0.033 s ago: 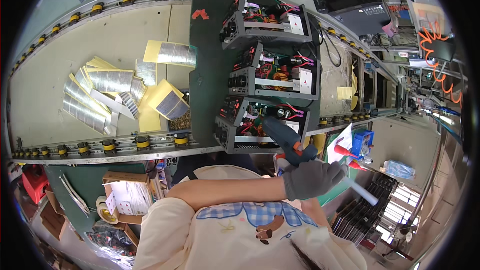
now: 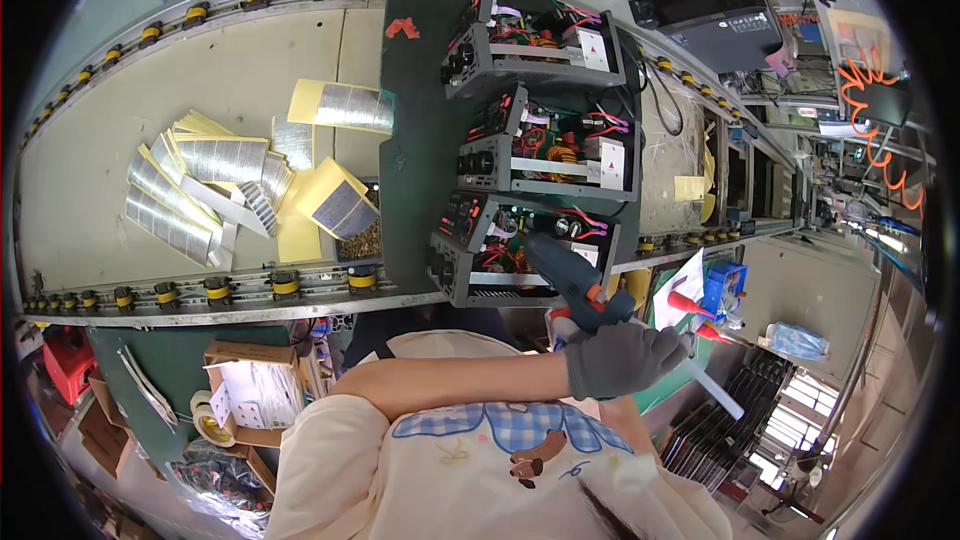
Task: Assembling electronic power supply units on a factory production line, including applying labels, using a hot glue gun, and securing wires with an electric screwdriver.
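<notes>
My left hand (image 2: 625,360), in a grey glove, is closed around the rear of a dark blue hot glue gun (image 2: 565,270) with orange parts. A translucent glue stick (image 2: 717,390) sticks out behind the hand. The gun's nose reaches into the nearest open black device (image 2: 465,275), among its wires and circuit board. Part of my right arm (image 2: 635,427) shows beyond my chest, but its hand is hidden behind the left hand. Two similar opened devices, a middle one (image 2: 482,168) and a far one (image 2: 490,70), stand in a row behind the nearest.
The devices stand on a dark green board (image 2: 415,200) across a roller track (image 2: 285,285). Silver-and-yellow label sheets (image 2: 225,160) lie scattered to the left. Bottles with red tips (image 2: 687,302) and a blue bin (image 2: 725,285) are to the right. A cardboard box (image 2: 270,437) sits lower left.
The glue stick's outer end has shifted slightly left and down, and less of it shows behind my left hand. The gun and devices look unmoved.
</notes>
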Demonstrator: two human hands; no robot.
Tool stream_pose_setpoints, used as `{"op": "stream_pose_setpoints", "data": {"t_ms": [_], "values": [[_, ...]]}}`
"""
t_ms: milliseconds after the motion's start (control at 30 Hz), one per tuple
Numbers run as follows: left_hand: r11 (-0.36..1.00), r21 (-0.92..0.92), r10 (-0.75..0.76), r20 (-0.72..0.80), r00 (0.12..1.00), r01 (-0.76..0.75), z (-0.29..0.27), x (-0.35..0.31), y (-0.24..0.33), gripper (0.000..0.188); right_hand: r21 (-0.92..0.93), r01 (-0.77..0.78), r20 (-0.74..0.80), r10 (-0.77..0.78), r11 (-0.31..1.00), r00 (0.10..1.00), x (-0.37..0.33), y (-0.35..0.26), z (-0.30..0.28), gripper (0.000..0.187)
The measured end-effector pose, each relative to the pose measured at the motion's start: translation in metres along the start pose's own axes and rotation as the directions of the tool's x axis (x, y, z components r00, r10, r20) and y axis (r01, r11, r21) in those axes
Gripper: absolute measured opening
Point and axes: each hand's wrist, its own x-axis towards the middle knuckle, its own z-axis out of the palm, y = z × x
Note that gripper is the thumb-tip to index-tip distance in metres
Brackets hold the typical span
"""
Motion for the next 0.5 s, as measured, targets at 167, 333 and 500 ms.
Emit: {"op": "stream_pose_setpoints", "data": {"t_ms": [167,333,500], "values": [[0.988,-0.108,0.096,-0.123,0.988,-0.109,0.016,-0.006,-0.005,0.032,0.024,-0.016,-0.036,0.017,1.000,0.999,0.001,0.007,0.002,0.048],[0.986,-0.151,0.069,-0.048,0.996,-0.075,0.023,-0.004,0.007,0.030,0.067,-0.036,-0.047,0.039,0.997,0.998,-0.003,0.014,0.001,0.048],[0.989,-0.140,0.056,0.040,0.998,-0.050,0.022,-0.001,0.028,0.030,0.129,-0.045,-0.045,0.051,0.991,0.998,-0.008,0.021,-0.005,0.047]]}}
